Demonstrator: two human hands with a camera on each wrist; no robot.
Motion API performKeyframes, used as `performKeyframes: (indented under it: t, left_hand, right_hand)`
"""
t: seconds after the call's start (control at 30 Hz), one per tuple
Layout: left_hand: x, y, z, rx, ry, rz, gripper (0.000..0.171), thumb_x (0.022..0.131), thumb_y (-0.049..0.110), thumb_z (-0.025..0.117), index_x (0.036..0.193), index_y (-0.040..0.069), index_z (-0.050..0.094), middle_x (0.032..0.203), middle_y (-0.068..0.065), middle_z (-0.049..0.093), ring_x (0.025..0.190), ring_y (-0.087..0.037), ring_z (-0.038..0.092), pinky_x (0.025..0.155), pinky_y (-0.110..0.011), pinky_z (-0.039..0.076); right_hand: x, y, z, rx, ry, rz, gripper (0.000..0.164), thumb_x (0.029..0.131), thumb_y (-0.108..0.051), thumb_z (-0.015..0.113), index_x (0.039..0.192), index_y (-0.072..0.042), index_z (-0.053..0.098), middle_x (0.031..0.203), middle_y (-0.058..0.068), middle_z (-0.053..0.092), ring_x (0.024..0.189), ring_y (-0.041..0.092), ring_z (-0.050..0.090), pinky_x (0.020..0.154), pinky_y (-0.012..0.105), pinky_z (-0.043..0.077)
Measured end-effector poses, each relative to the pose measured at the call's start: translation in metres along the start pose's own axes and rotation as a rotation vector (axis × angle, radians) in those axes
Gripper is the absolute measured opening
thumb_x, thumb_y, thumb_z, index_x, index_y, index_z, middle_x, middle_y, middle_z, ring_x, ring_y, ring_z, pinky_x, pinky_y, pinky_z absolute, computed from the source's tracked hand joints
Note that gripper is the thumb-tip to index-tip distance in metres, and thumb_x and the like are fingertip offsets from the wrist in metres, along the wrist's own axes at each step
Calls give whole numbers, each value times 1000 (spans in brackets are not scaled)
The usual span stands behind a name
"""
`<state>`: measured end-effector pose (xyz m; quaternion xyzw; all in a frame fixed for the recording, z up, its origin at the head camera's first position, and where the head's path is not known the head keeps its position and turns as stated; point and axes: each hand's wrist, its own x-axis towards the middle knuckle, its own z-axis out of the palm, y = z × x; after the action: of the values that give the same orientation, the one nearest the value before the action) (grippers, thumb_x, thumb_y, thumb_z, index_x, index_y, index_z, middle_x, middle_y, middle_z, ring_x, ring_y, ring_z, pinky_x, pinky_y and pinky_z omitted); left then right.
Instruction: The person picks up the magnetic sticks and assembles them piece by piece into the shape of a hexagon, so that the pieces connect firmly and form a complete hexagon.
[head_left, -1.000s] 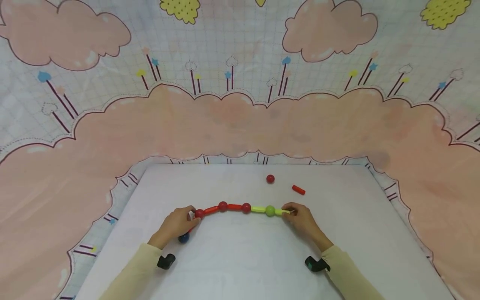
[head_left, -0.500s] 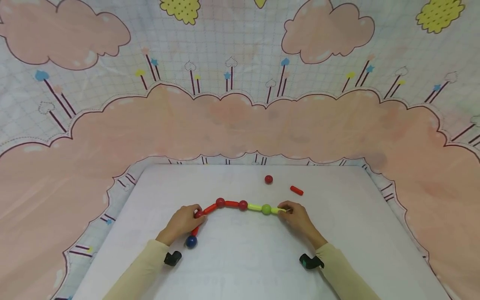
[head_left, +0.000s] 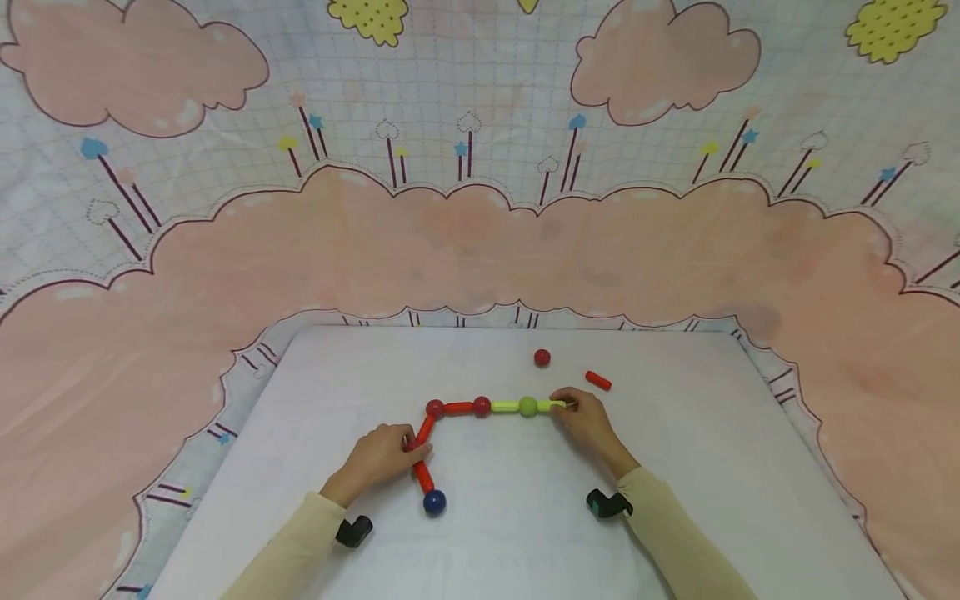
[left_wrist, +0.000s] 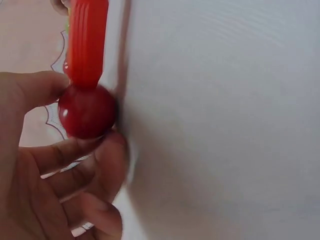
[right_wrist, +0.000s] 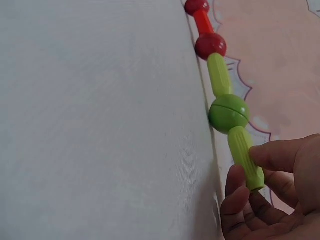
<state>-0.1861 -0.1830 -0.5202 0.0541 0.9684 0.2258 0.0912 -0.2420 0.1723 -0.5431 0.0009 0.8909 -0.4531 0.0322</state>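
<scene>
A bent chain of balls and rods lies on the white table (head_left: pixel 510 525). My left hand (head_left: pixel 378 460) pinches a red ball (left_wrist: pixel 87 111) at the chain's bend, mostly hidden by the fingers in the head view. From there a red rod (head_left: pixel 423 477) runs toward the near side to a blue ball (head_left: pixel 434 502). The other way come a red rod (head_left: pixel 425 430), a red ball (head_left: pixel 436 409), another red rod, another red ball (head_left: pixel 482 407), a yellow-green rod (right_wrist: pixel 219 75) and a green ball (right_wrist: pixel 229 114). My right hand (head_left: pixel 591 423) pinches the last yellow-green rod (right_wrist: pixel 245 152) at the right end.
Farther back on the table are a loose red ball (head_left: pixel 542 357) and a loose red rod (head_left: pixel 598 381), apart from the chain. A cloth printed with clouds (head_left: pixel 480 250) hangs behind the table and shows along its sides.
My left hand has moved right and nearer, carrying the red ball, so the chain bends more sharply. The blue end has swung right. My right hand has shifted slightly left and back with its rod.
</scene>
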Motion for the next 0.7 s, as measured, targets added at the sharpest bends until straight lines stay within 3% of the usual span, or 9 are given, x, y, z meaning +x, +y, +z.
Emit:
performKeyframes:
  t: [0.07,0.17,0.23,0.33,0.4,0.5,0.7]
  left_hand:
    - [2,2,-1,-17,16,-3,30,88,44,69,85,14,65,64,1,55,59,-15,49,53,-28,37]
    - [12,4,-6,-29,57,4,35,89,40,69,109,12,66,85,-3,64,72,-17,57,62,-33,48]
    - [23,7,-10,-2,70,45,46,89,37,70,126,12,60,108,-6,64,90,-21,62,76,-40,54]
    - [42,14,-14,67,36,141,51,90,33,71,134,13,57,123,-8,61,105,-23,61,91,-44,54]
    - [52,19,-15,115,-12,186,47,89,33,72,130,14,60,117,-5,63,100,-21,60,88,-41,54]
    - [63,24,-13,167,-64,212,36,88,32,73,119,15,66,96,-1,62,82,-16,55,73,-30,52]
    - [67,26,-8,232,-50,217,27,87,35,74,105,15,69,80,1,55,72,-15,50,61,-26,42]
  right_hand:
    - [2,-1,0,-5,1,5,19,93,-14,65,111,-11,69,116,8,67,94,21,57,84,34,51]
    - [3,-2,-1,-5,2,12,20,93,-15,65,111,-11,69,117,8,67,95,21,57,85,35,51]
    - [4,-3,-1,-2,7,14,19,92,-15,66,111,-11,69,117,8,67,95,22,57,86,36,51]
    - [5,-2,0,1,7,4,19,92,-14,66,111,-10,70,117,9,67,95,22,58,85,34,51]
    - [6,-2,3,6,2,3,19,92,-14,66,110,-10,70,116,9,67,94,21,58,84,32,51]
    - [7,-2,7,17,-9,7,19,92,-14,67,110,-10,70,116,9,68,94,20,58,84,32,51]
    - [6,-10,10,14,-7,8,18,91,-13,68,108,-11,71,114,7,69,90,19,58,82,33,51]
